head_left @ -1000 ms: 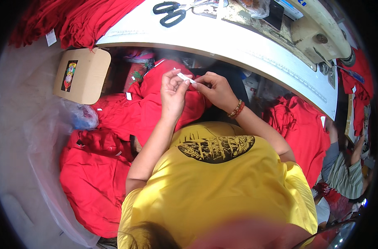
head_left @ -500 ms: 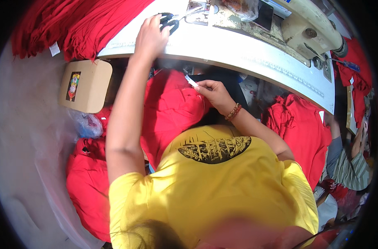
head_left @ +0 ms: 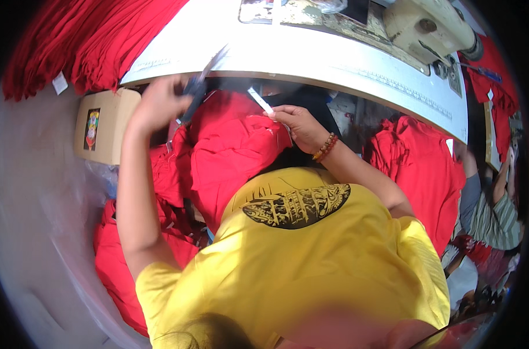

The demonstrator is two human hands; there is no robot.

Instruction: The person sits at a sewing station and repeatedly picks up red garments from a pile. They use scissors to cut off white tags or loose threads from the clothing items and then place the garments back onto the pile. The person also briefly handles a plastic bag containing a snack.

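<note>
White worktable [head_left: 311, 55]: spans the top, a cream sewing machine [head_left: 427, 26] at its far right end, stacked red cloth [head_left: 84, 41] off its left end, a tan cardboard box [head_left: 99, 131] below that corner. Red garment [head_left: 232, 154]: bunched under the table's front edge, on the lap. Left hand [head_left: 157, 104]: closed around dark-handled scissors [head_left: 197, 84], blurred, blades angled up against the table edge; right hand [head_left: 299, 125]: pinching a narrow white strip [head_left: 260, 100], slanting just below that edge.

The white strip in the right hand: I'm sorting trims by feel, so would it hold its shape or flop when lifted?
The white strip probably holds itself fairly stiff: it juts straight out past the right hand without drooping. It looks thin and narrow, so likely very light. Unlike it, the red garment beneath bunches in soft folds.
</note>
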